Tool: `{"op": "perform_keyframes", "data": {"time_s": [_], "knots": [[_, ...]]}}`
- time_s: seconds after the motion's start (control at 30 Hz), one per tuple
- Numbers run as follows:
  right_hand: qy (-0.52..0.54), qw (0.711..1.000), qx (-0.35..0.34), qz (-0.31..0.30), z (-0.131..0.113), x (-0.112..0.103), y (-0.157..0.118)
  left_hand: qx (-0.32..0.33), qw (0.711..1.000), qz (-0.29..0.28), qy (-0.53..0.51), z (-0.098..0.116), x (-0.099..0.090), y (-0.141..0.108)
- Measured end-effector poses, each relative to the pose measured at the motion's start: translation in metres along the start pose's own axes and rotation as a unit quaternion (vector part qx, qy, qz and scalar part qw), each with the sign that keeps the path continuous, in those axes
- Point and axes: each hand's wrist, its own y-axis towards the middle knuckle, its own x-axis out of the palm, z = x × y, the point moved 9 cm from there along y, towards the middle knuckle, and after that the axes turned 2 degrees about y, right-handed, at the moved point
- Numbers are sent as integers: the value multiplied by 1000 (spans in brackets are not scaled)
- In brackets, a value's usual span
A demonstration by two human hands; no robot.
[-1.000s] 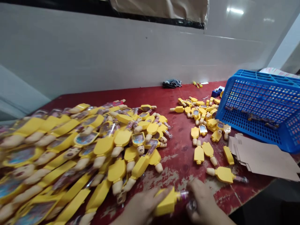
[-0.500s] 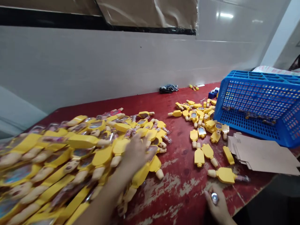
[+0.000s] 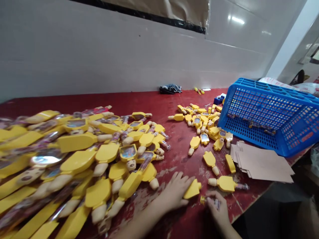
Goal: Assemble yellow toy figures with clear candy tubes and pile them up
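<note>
My left hand [image 3: 175, 191] is closed around one end of a yellow paddle-shaped toy piece [image 3: 193, 189], low over the red table. Its thumb sits below the piece and its fingers above, hiding the handle end. Just to the right, my right hand [image 3: 220, 212] grips a small clear tube [image 3: 216, 203] with a yellow end [image 3: 203, 199] pointing toward that piece. The two parts look apart. Beyond my right hand lies a yellow toy [image 3: 226, 183] with a beige end and a clear tube attached. A large heap of similar yellow toys [image 3: 107, 152] covers the left side.
A smaller group of yellow pieces [image 3: 199, 118] lies in the middle. At right, a blue plastic basket [image 3: 259, 109] tilts on its side with several small tubes inside. Flat brown cardboard sheets [image 3: 264, 162] lie before it. Dark cloth [image 3: 170, 88] rests by the wall.
My left hand has left the big heap and moved right, taking hold of a yellow piece from the table. My right hand has turned its tube sideways. The view has shifted slightly.
</note>
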Motion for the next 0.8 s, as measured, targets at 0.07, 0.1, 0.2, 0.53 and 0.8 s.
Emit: {"op": "perform_keyframes", "data": {"time_s": [0.07, 0.1, 0.2, 0.53, 0.8], "knots": [[32, 999, 25, -5, -2, 0, 5, -51, 999, 2, -19, -11, 5, -22], [55, 998, 35, -19, -5, 1, 7, -76, 997, 7, -31, -17, 6, -32], [89, 991, 32, -90, -29, 7, 9, -150, 980, 63, -113, -29, -1, -64], [-379, 725, -543, -189, -199, 56, -55, -119, 938, 28, -323, 13, -51, -102], [-426, 648, -596, -208, -208, 59, -93, -26, 956, 133, -259, 22, -41, -126]]}}
